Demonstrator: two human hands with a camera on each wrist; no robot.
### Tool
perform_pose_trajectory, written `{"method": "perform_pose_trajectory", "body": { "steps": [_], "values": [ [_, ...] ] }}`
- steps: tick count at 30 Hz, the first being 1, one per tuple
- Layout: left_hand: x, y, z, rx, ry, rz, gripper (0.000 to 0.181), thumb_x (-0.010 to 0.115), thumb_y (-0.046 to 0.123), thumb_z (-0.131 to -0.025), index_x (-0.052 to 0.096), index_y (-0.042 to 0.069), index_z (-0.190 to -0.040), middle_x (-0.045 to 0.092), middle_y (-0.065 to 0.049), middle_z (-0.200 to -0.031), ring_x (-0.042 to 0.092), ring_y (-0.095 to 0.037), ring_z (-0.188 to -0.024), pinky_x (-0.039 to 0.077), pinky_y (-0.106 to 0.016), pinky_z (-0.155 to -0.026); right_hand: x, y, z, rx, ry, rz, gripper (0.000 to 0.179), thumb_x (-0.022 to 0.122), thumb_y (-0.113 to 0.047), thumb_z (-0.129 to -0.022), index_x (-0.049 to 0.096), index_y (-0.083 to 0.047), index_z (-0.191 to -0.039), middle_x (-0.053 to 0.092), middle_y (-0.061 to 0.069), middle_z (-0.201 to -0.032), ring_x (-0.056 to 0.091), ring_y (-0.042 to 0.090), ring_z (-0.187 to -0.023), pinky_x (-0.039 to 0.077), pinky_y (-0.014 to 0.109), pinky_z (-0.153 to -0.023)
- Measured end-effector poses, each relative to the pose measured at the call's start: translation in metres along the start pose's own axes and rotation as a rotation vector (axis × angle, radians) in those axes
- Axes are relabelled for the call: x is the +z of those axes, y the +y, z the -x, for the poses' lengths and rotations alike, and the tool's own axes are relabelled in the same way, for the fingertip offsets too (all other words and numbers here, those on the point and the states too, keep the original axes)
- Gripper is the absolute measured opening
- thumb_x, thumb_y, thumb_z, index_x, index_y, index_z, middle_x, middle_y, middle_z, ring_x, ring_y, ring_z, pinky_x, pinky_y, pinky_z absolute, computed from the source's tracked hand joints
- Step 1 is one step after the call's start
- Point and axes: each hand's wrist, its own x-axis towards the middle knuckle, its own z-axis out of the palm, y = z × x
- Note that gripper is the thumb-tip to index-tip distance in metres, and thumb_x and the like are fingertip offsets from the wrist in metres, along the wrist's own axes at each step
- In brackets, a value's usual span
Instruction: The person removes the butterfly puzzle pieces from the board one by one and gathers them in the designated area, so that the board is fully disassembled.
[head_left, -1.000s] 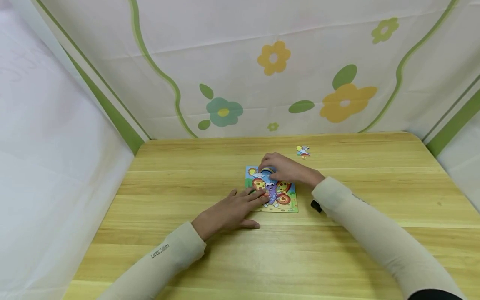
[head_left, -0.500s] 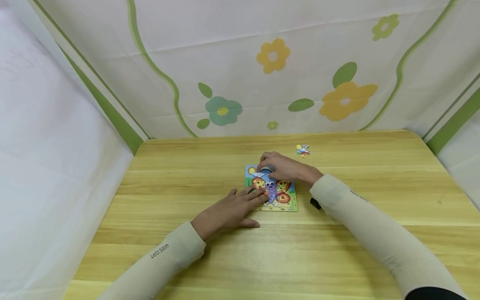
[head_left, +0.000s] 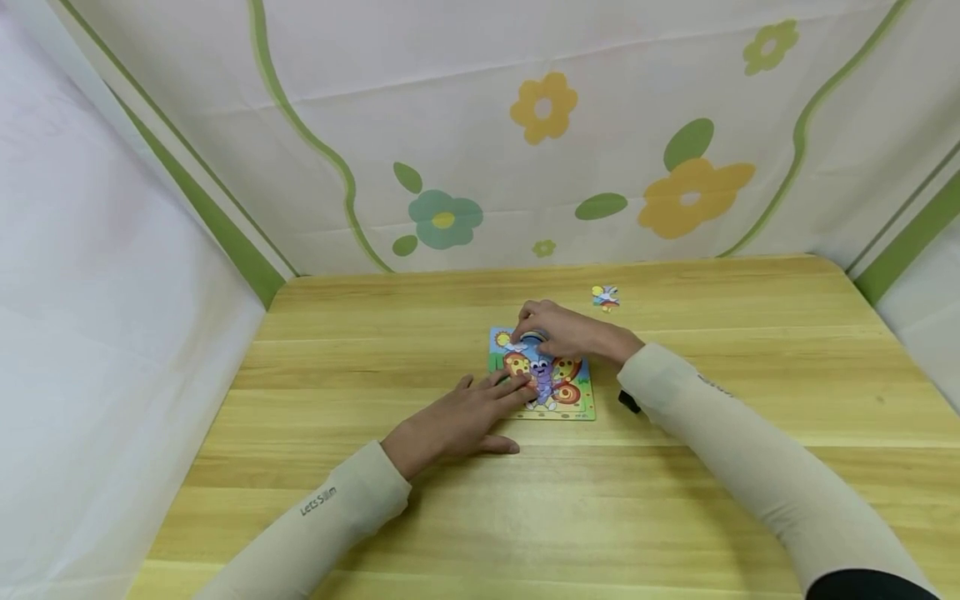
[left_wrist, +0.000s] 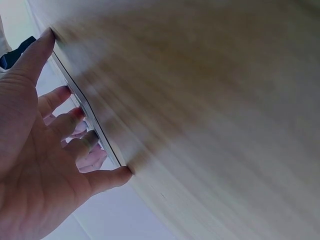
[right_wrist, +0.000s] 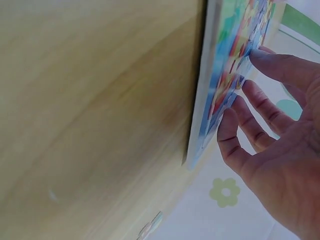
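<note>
A square jigsaw puzzle board [head_left: 573, 410] with a purple butterfly lies on the table. My left hand [head_left: 459, 421] rests its straight fingertips on the lower left of the picture, thumb on the table. The left wrist view shows that hand [left_wrist: 35, 165] spread at the board's edge. At the board's top, the curled fingers and thumb of my right hand [head_left: 568, 331] stand around a blue puzzle piece [head_left: 532, 338] with a rainbow band, pinching it against the board. In the right wrist view, the right fingertips touch the face of the board [right_wrist: 212, 90]. The hands partly hide the picture.
A loose puzzle piece [head_left: 605, 297] lies behind and right of the board, near the table's back edge. White cloth walls [head_left: 330, 217] with printed flowers enclose the wooden table [head_left: 720, 333]. A black object [head_left: 628, 402] shows beneath the right wrist.
Both hands and the board stay almost where they were. The whole head view has shifted slightly upward.
</note>
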Motion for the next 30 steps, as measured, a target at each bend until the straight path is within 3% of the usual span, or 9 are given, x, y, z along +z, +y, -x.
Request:
{"method": "perform_pose_trajectory", "body": {
  "steps": [30],
  "values": [
    [-0.0009,0.0008,0.0002,-0.024,-0.018,0.034,0.081,0.057,0.055,-0.103,0.02,0.026,-0.169,0.016,0.002,-0.177,0.017,-0.033,-0.164,0.029,-0.07,-0.121,0.0028,-0.0001,-0.0001,-0.003,0.017,0.017,0.034,0.067,0.003,-0.098,0.07,-0.016,-0.127,0.058,0.015,-0.134,0.052,0.037,-0.127,0.047,0.053,-0.107]
  ]
}}
